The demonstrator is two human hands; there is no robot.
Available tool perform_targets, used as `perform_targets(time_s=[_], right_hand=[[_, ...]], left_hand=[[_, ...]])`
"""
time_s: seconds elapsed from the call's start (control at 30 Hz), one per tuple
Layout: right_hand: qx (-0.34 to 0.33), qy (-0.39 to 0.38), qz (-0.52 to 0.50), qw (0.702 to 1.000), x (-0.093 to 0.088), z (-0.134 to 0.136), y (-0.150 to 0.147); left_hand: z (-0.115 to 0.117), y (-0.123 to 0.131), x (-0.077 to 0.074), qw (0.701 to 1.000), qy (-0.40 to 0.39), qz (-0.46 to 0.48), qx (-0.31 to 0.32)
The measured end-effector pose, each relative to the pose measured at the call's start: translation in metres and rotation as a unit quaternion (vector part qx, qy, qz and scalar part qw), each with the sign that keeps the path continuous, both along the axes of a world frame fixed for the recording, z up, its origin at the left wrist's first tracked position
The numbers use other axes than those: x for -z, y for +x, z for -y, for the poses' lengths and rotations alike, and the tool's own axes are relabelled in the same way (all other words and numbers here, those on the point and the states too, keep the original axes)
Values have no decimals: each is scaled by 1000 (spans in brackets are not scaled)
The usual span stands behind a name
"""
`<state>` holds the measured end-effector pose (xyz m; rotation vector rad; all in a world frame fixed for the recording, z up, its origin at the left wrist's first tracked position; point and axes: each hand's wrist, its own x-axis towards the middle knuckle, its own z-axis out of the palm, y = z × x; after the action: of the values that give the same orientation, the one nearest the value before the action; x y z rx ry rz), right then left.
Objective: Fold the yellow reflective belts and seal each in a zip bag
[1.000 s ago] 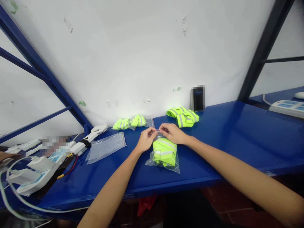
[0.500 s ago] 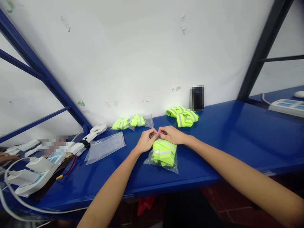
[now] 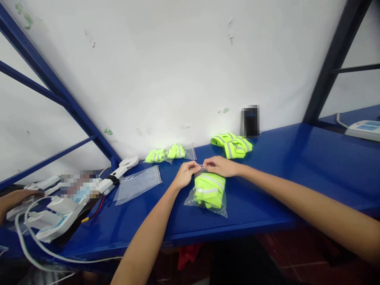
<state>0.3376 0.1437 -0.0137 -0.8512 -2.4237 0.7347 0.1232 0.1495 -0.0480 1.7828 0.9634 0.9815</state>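
Observation:
A clear zip bag [image 3: 190, 200] lies on the blue table in front of me, its zip edge facing away. Inside it is a folded neon-yellow reflective strap [image 3: 209, 186] with silver stripes. My left hand [image 3: 186, 174] pinches the left part of the bag's zip edge between thumb and finger. Close beside it, my right hand [image 3: 220, 166] pinches the same edge further right. A short piece of the reddish zip line shows between the two hands. Both hands rest at the bag's far end.
Flat zip bags [image 3: 138, 184] lie to the left, near a white handheld fan [image 3: 129, 162]. Bagged yellow straps [image 3: 166, 153] and loose yellow straps [image 3: 234, 146] lie by the wall. A power strip [image 3: 56, 227] with cables and another person's arm [image 3: 14, 200] are at far left.
My hands have moved slightly apart along the zip edge, still pinching it. The whole view has shifted a little, and another person's arm at far left reaches further in.

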Motion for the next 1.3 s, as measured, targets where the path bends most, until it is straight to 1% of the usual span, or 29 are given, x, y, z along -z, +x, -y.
perform_targets(time_s=[0.13,0.2,0.33,0.57,0.7,0.8,0.87,0.93,1.0,1.03,1.07,1.1,1.17,1.23,1.3], right_hand=[[-13,-27,33,999,-10,6,24],[-17,-24,45,999,-11,10,35],[-4,6,71,997,-8,17,50],[36,56,129,989,-10,22,62],[52,63,145,986,-14,27,62],[61,46,151,986,-19,36,60],[56,11,140,988,-23,46,63],[60,-28,99,993,-27,55,69],[97,-71,29,992,-28,62,76],[127,-110,-10,986,-28,64,79],[160,-160,-48,973,-26,64,80],[187,-219,-82,954,-23,64,80],[215,-333,-130,909,-15,59,73],[195,-408,-152,879,-5,53,57],[141,-450,-145,870,0,49,35]], left_hand=[[0,1,0,1000,-23,11,1],[1,2,-1,999,-32,16,4],[0,2,1,999,-35,19,4],[-1,1,1,999,-43,31,9],[0,3,1,999,-42,24,12],[-1,2,2,997,-54,48,18],[-4,-2,2,994,-57,93,0],[-7,-7,2,987,-62,142,-30],[-8,-12,0,983,-77,164,-41],[-8,-14,-1,982,-86,164,-36],[-8,-14,-2,982,-93,164,-28],[-7,-14,-2,980,-98,170,-21],[-4,-11,-4,974,-110,197,-11],[-1,-9,-6,961,-134,240,-4],[1,-9,-8,947,-157,280,-3]])
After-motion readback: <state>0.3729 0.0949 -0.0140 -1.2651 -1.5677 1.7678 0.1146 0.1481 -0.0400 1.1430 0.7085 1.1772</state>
